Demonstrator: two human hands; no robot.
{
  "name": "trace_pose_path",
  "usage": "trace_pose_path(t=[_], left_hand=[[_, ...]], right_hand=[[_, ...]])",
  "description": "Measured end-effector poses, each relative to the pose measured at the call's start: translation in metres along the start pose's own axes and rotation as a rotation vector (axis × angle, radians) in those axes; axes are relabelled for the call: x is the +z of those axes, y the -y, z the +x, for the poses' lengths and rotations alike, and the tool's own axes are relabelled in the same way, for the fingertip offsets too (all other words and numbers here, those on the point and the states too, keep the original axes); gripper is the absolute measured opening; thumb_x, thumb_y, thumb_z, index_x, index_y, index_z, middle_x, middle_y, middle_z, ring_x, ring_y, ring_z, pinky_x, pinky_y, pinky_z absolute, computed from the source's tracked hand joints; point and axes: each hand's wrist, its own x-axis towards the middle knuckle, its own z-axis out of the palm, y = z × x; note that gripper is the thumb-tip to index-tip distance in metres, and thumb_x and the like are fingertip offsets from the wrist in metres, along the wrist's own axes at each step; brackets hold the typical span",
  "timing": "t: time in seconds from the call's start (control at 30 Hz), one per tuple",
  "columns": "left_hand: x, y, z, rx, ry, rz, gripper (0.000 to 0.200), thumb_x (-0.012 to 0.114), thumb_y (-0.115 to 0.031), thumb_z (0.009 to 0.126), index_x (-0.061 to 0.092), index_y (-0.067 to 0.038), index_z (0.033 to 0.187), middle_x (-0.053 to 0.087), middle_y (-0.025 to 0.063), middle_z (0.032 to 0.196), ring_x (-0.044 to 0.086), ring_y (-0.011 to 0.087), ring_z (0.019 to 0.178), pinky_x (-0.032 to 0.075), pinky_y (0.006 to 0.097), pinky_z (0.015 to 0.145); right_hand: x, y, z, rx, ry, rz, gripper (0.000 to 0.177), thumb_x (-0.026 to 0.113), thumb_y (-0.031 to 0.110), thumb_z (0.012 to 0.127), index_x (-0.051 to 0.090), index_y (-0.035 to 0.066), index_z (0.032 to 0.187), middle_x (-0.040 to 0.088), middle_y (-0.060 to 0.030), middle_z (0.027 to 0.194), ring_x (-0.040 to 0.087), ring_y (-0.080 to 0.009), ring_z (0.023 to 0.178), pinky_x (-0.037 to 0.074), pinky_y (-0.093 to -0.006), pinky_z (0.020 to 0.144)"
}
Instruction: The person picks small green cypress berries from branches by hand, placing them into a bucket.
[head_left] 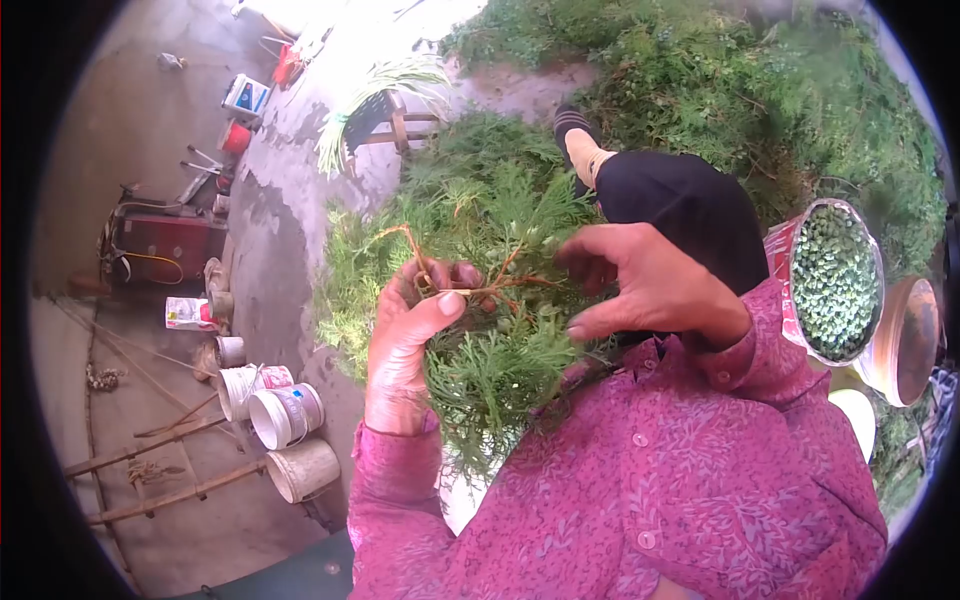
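Head cam, ctr of frame: L hand [418, 315] closed, thumb + fingers pinching brown stems [490, 290] of a leafy green sprig [500, 370]. R hand [640, 285] half open, thumb apart fr. curled fingers, just beside the sprig; can't tell if fingertips touch it. Pail [790, 290] w/ small green bits [835, 285] at R of frame. Cut greenery [690, 90] upper R; white buckets [285, 417] lower L.

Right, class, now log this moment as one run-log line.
left hand: pinching sprig stems | right hand: open, beside foliage | picture right: bucket of small green pieces
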Motion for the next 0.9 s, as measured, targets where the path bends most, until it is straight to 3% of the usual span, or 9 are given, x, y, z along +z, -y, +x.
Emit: trace_pose_path(t=[0.07,0.2,0.23,0.33,0.47,0.53,0.57,0.6,0.9], left_hand=[[0.003,-0.009,0.003,0.007,0.0,0.296,0.017,0.067,-0.003,0.072,0.051,-0.006,0.077,0.059,0.0075,0.08,0.06,0.0176,0.073,0.052,0.0306,0.069],[0.011,-0.007,0.004,-0.059,-0.077,0.334,0.018,0.069,-0.005,0.071,0.052,-0.005,0.076,0.06,0.0069,0.077,0.061,0.0161,0.069,0.052,0.0294,0.067],[0.015,-0.009,0.003,-0.084,-0.102,0.389,0.017,0.07,-0.005,0.071,0.053,-0.005,0.076,0.06,0.0062,0.075,0.061,0.0153,0.067,0.051,0.0279,0.066],[0.021,-0.009,0.004,-0.1,-0.136,0.406,0.016,0.07,-0.005,0.071,0.055,-0.004,0.077,0.061,0.0052,0.071,0.061,0.0141,0.062,0.05,0.0247,0.062],[0.018,-0.006,0.007,-0.043,-0.104,0.477,0.012,0.069,-0.003,0.072,0.059,-0.003,0.08,0.061,0.0047,0.069,0.06,0.012,0.062,0.048,0.0212,0.059],[0.018,-0.007,0.006,-0.043,-0.07,0.628,0.011,0.068,-0.003,0.073,0.06,-0.002,0.081,0.062,0.0042,0.069,0.06,0.0105,0.062,0.048,0.0207,0.059],[0.019,-0.006,0.005,-0.042,-0.039,0.774,0.01,0.067,-0.002,0.074,0.062,-0.001,0.082,0.062,0.0037,0.069,0.059,0.0089,0.063,0.048,0.0202,0.059],[0.02,-0.004,0.003,-0.046,-0.033,0.778,0.01,0.067,-0.002,0.074,0.062,-0.001,0.082,0.062,0.0037,0.069,0.059,0.0089,0.063,0.048,0.0202,0.059],[0.033,0.012,-0.006,-0.042,0.13,0.752,0.01,0.068,-0.012,0.076,0.063,-0.003,0.078,0.06,-0.0019,0.066,0.051,0.0035,0.058,0.039,0.0189,0.052]], right_hand=[[0.006,-0.008,0.001,-0.038,0.027,-0.318,0.046,0.076,0.02,0.06,0.057,-0.003,0.094,0.057,-0.0101,0.08,0.055,-0.0172,0.072,0.046,-0.029,0.062],[0.023,-0.027,-0.003,-0.09,0.057,-0.306,0.034,0.069,0.018,0.063,0.058,-0.003,0.087,0.056,-0.0155,0.076,0.057,-0.0245,0.07,0.046,-0.0327,0.06],[0.02,-0.026,-0.002,-0.019,0.134,-0.311,0.029,0.066,0.02,0.067,0.061,-0.001,0.085,0.058,-0.019,0.081,0.058,-0.0333,0.08,0.046,-0.0387,0.071],[0.022,-0.034,-0.005,-0.082,0.077,-0.325,0.027,0.064,0.019,0.067,0.061,-0.002,0.084,0.058,-0.0199,0.075,0.057,-0.0362,0.077,0.046,-0.0399,0.071],[0.012,-0.021,-0.01,-0.002,0.204,-0.344,0.023,0.062,0.017,0.072,0.06,-0.001,0.085,0.058,-0.0155,0.068,0.06,-0.0283,0.07,0.046,-0.0353,0.066],[-0.004,-0.014,-0.007,0.115,0.347,0.117,0.019,0.058,0.017,0.078,0.06,0.0,0.085,0.06,-0.008,0.067,0.057,-0.0154,0.065,0.044,-0.0285,0.06],[-0.012,-0.013,-0.006,-0.001,0.277,0.217,0.017,0.055,0.017,0.083,0.059,0.0,0.081,0.059,-0.001,0.067,0.053,-0.0059,0.064,0.042,-0.0229,0.058],[-0.02,-0.005,-0.005,-0.015,0.215,0.393,0.018,0.054,0.017,0.083,0.059,0.0,0.079,0.058,-0.0002,0.067,0.053,-0.0063,0.063,0.044,-0.0228,0.058],[-0.039,-0.018,0.039,0.16,-0.051,0.747,0.013,0.062,0.019,0.079,0.06,0.006,0.081,0.057,0.0004,0.073,0.052,-0.0077,0.058,0.047,-0.0218,0.055]])
